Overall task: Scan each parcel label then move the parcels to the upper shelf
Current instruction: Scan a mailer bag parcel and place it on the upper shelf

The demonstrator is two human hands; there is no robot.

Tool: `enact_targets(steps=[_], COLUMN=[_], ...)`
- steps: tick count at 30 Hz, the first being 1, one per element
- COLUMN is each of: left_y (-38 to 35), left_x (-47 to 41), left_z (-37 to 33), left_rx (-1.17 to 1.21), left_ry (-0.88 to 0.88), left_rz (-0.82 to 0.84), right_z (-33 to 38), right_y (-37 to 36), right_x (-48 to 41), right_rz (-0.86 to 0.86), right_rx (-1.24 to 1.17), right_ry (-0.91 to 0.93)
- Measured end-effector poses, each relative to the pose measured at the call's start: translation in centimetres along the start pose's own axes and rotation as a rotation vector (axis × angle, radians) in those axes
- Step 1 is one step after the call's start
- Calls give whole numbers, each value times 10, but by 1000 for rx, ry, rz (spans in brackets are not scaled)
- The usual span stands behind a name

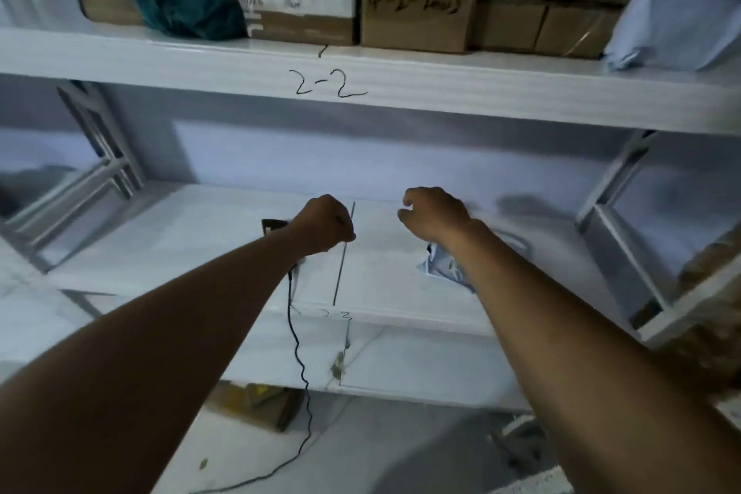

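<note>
The left hand (322, 225) is curled round a dark scanner (272, 227) that peeks out on its left. A black cable (298, 349) hangs down below that wrist. The right hand (435, 213) is apart from it, with fingers loosely bent, and holds nothing. A pale soft parcel (443, 271) lies just under the right wrist. I think scanning comes next: turn the label up, point the scanner at it, and keep the cable clear. The upper shelf (401, 80) is above both hands.
</note>
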State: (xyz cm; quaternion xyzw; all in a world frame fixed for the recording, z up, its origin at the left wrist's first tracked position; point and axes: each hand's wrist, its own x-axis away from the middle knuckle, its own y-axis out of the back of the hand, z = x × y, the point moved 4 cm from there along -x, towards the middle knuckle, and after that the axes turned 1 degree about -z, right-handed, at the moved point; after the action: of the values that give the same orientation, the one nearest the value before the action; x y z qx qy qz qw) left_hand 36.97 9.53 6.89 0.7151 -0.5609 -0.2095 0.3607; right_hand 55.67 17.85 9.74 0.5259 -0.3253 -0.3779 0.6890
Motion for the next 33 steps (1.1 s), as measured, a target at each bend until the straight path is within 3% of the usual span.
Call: enact_targets(steps=[8, 14, 20, 27, 33], left_y=[8, 12, -14, -56, -78], left_x=[-40, -75, -107, -146, -145], left_z=[96, 174, 223, 248, 256], left_rx=[-64, -158, -68, 302, 595], left_ry=[220, 478, 504, 665, 766], left_rz=[6, 62, 81, 10, -14], right_z=[45, 79, 109, 141, 133], right_y=[-103, -167, -241, -292, -319], right_x=[-77, -113, -134, -150, -153], right_rz=[178, 303, 455, 496, 317], right_rx=[-139, -214, -451, -627, -936], right_ry=[43, -1, -107, -150, -353])
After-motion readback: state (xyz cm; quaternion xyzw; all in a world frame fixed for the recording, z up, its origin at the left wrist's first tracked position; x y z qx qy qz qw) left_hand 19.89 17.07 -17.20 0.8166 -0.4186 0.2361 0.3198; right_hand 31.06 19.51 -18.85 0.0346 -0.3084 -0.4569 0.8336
